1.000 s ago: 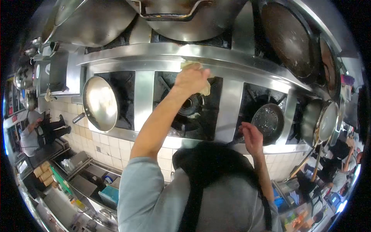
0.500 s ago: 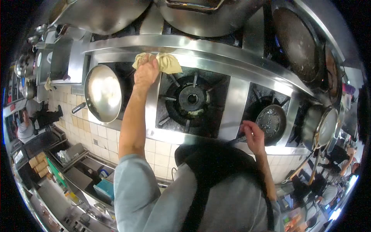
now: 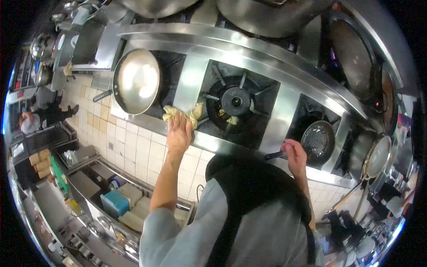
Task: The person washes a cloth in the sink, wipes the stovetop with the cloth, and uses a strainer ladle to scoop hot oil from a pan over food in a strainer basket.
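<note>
Pressed down by my left hand (image 3: 179, 131), a yellow cloth (image 3: 196, 113) lies on the steel strip (image 3: 191, 84) near the stove's front edge, between the left and middle burners. My right hand (image 3: 295, 153) hovers with curled fingers beside the handle of a small dark pan (image 3: 318, 143); nothing shows in it, and whether its fingertips touch anything is unclear. A large shiny frying pan (image 3: 136, 82) rests on the left burner. The middle burner (image 3: 236, 102) has no pan on it, and a pale scrap sits near its ring.
Large pots (image 3: 271, 18) stand along the back. Dark pans (image 3: 353, 58) and a long-handled pan (image 3: 379, 155) are at the right. A counter with a blue container (image 3: 114, 203) is at the lower left. Other people (image 3: 30, 123) appear at both sides.
My left hand has moved the cloth from the back rail, first leftward, then down to the front edge. My right hand has stayed near the small pan's handle. The view has shifted.
</note>
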Demonstrator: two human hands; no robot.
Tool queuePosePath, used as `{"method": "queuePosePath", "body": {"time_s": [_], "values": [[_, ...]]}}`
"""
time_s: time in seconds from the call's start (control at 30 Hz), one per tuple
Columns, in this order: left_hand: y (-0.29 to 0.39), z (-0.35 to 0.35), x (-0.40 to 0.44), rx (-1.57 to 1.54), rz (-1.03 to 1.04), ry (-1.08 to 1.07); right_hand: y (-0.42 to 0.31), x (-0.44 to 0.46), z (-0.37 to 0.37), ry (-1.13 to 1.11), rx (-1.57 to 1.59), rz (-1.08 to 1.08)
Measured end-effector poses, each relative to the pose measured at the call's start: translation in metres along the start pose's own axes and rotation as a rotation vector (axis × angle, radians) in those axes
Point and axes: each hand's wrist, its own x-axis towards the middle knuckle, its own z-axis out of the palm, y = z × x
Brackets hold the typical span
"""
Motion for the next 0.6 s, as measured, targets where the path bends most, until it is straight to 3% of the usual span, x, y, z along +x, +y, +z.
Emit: {"method": "queuePosePath", "body": {"time_s": [0.13, 0.27, 0.33, 0.47, 0.6], "values": [[0.003, -0.014, -0.046, -0.084, -0.041, -0.004, 0.002, 0.002, 0.007, -0.022, 0.032, 0.033], [-0.010, -0.011, -0.039, -0.182, 0.003, 0.018, -0.009, 0.012, 0.006, -0.082, -0.097, 0.015], [-0.001, -0.018, -0.022, -0.577, -0.375, -0.005, -0.017, 0.019, 0.004, -0.059, -0.122, 0.009], [0.075, -0.070, 0.045, -0.545, -0.061, 0.350, -0.020, 0.022, -0.001, -0.025, -0.079, 0.021], [0.101, -0.099, 0.147, -0.550, 0.130, 0.663, -0.021, 0.021, -0.008, -0.023, -0.155, -0.003]]}}
